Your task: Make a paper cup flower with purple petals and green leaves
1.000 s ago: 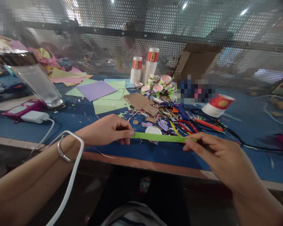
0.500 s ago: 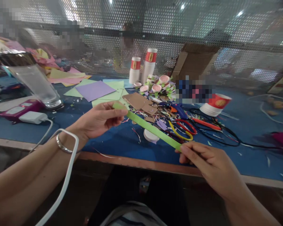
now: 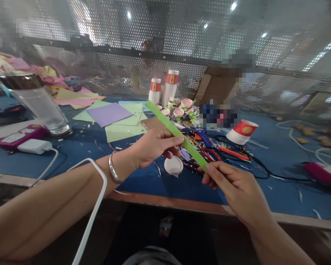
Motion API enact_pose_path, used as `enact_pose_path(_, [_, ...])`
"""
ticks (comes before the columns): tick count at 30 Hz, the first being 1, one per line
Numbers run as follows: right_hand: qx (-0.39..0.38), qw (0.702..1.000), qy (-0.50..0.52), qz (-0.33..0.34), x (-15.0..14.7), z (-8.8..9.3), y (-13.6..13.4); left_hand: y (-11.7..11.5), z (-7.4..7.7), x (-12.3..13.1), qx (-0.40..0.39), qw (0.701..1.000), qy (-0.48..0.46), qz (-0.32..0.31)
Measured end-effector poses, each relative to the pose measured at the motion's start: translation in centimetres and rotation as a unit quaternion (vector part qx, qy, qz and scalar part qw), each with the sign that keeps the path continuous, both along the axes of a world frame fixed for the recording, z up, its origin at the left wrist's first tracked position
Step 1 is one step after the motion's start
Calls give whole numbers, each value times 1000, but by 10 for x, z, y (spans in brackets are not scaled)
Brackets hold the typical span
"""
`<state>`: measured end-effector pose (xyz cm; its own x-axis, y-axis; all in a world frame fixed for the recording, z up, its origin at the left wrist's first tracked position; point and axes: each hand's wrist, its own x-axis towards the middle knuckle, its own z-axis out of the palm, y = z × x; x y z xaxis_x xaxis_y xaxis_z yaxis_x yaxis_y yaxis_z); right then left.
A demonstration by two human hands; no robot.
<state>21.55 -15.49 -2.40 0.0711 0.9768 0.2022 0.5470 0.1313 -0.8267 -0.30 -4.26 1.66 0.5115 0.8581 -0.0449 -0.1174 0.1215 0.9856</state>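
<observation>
A long green paper strip (image 3: 165, 122) slants from upper left to lower right above the blue table (image 3: 79, 154). My left hand (image 3: 151, 145) pinches it near the middle, its far end sticking up free beyond the fingers. My right hand (image 3: 234, 189) pinches the strip's lower end with closed fingers. A silver bangle sits on my left wrist. Below the strip a small white round lid (image 3: 173, 165) lies on the table.
Coloured paper sheets (image 3: 110, 114), cardboard scraps, scissors (image 3: 209, 152) and a glue gun (image 3: 202, 134) litter the table. Paper cups (image 3: 241, 130) and two cup stacks (image 3: 169, 88) stand behind. A glass jar (image 3: 41, 105), a charger with white cable and a mesh screen are around.
My left hand has slid along the strip toward my right hand, now gripping near the middle. The strip has tilted steeper, its far end raised. The view has shifted slightly.
</observation>
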Motion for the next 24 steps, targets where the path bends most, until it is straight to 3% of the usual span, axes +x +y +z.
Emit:
enact_pose_path(2, [9, 1000, -15, 4, 6, 3, 5, 7, 9, 5, -7, 1000, -22, 4])
enact_pose_path(6, [20, 991, -130, -14, 18, 5, 17, 28, 20, 9, -50, 991, -95, 80])
enact_pose_path(13, [93, 921, -362, 107, 14, 0, 36, 48, 3, 10, -105, 982, -87, 127])
enact_pose_path(17, [86, 886, -434, 143, 5, 5, 49, 55, -2, 5, -116, 978, -95, 148])
enact_pose_path(20, [58, 899, -410, 144, 4, 13, 59, 60, -4, 0, -128, 972, -106, 165])
enact_pose_path(24, [23, 954, -271, 125, 7, 31, 74, 62, -7, -6, -142, 969, -113, 168])
